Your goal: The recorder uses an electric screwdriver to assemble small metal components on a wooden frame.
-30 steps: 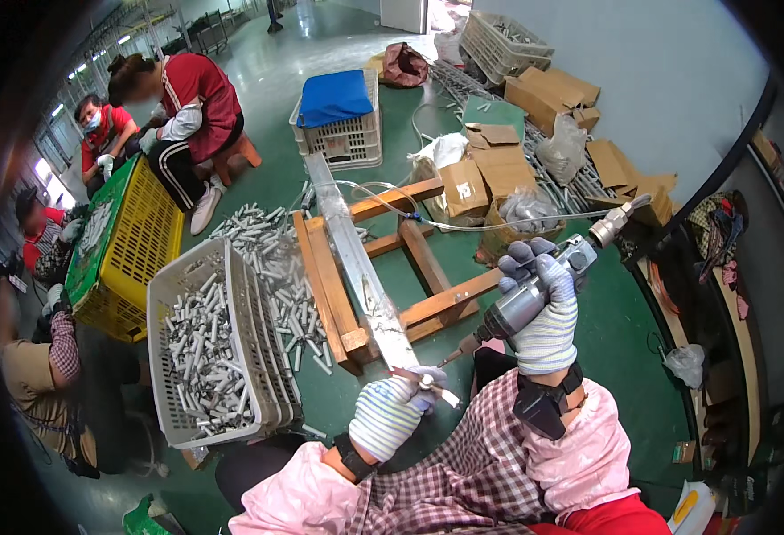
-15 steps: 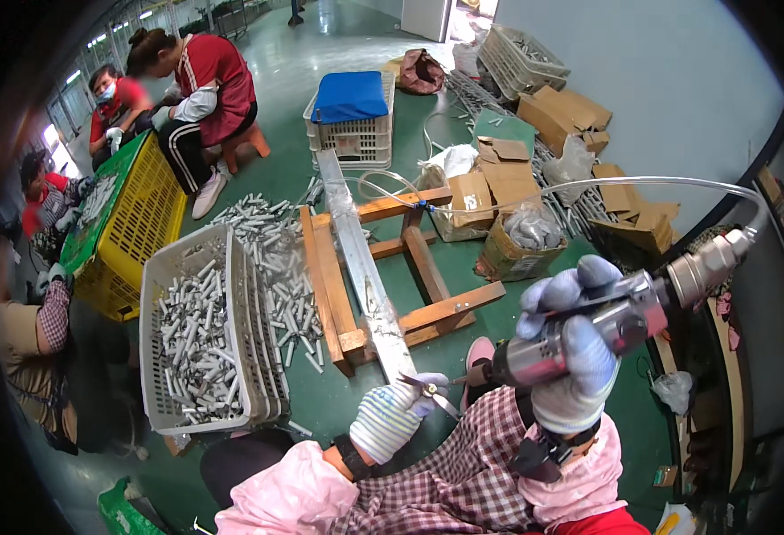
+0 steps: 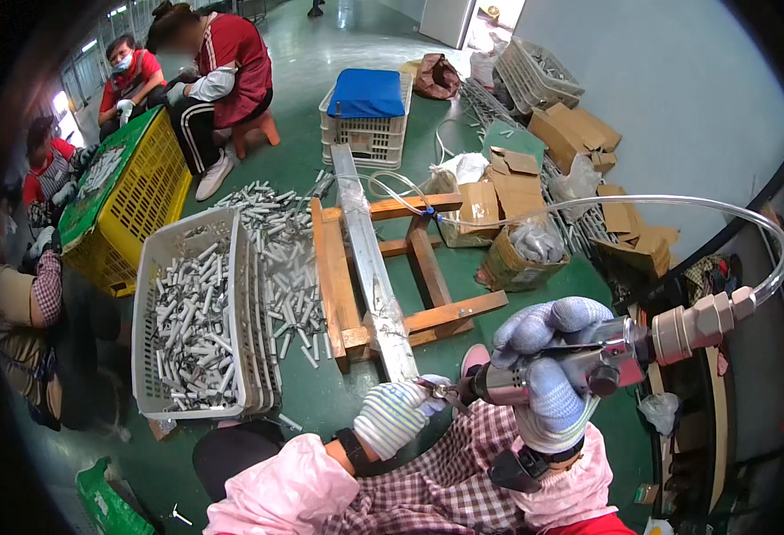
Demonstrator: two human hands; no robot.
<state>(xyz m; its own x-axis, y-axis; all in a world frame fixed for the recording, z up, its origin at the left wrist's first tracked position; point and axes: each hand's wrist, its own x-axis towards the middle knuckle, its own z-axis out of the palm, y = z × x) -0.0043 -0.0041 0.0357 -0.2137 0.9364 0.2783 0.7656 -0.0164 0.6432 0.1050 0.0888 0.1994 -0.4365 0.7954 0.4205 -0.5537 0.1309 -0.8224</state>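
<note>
My right hand (image 3: 548, 392), in a striped knit glove, grips a pistol-shaped air drill (image 3: 601, 358). A clear air hose (image 3: 668, 204) runs from metal fittings at its rear. The drill's nose points left, close to my left hand (image 3: 396, 417), also gloved. Its fingers close around a small metal tool like pliers (image 3: 438, 389), held beside the near end of a long metal bar (image 3: 369, 267). Whether the drill's tip touches the small tool I cannot tell. The bar lies across a wooden frame (image 3: 329, 276) and has clear wrapping along it.
Left of the frame, a white crate (image 3: 147, 348) holds many grey metal tubes, with a pile of loose tubes (image 3: 294, 285) beside it. Beyond stand a yellow crate (image 3: 155, 196), seated co-workers (image 3: 236, 71), and a blue-covered crate (image 3: 365, 138). Cardboard boxes (image 3: 521, 259) stand at right.
My right hand has brought the drill left, its nose now near the small metal tool in my left hand. My left hand has stayed about where it was. The view has shifted slightly.
</note>
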